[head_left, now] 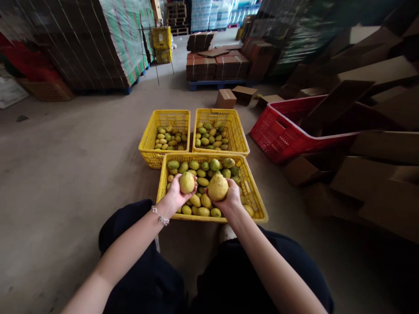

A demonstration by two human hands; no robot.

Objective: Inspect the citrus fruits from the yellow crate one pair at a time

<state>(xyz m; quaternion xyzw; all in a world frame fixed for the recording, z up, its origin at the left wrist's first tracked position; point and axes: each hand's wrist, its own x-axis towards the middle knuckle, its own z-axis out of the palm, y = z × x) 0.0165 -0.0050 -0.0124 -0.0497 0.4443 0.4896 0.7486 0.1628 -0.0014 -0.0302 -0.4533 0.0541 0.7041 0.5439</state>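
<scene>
Both hands up over the near yellow crate (pixel 252 192), lower centre of frame. Left hand (pixel 175 194) wraps a yellow-green fruit (pixel 187 182), fingers closed around its underside and sides. Right hand (pixel 229 196) does the same with a paler yellow fruit (pixel 218 187). Grip on each is a full cupped hold, fruit seated in the palm.

Handling, my read: firm rind, looks lemon-like, rounded with slightly tapered ends, moderate weight, skin dull rather than slick. Probably bruises if squeezed or dropped. Best held round the widest part, as now.

Containers: near crate holds a loose layer of mixed green and yellow fruit, well short of full. Two more yellow crates sit touching behind it, left crate (pixel 149 135) and right crate (pixel 240 131), each with a shallow layer of similar fruit. Red crate (pixel 278 135) at right centre, tilted, contents hidden by cardboard boxes (pixel 376 174).
</scene>
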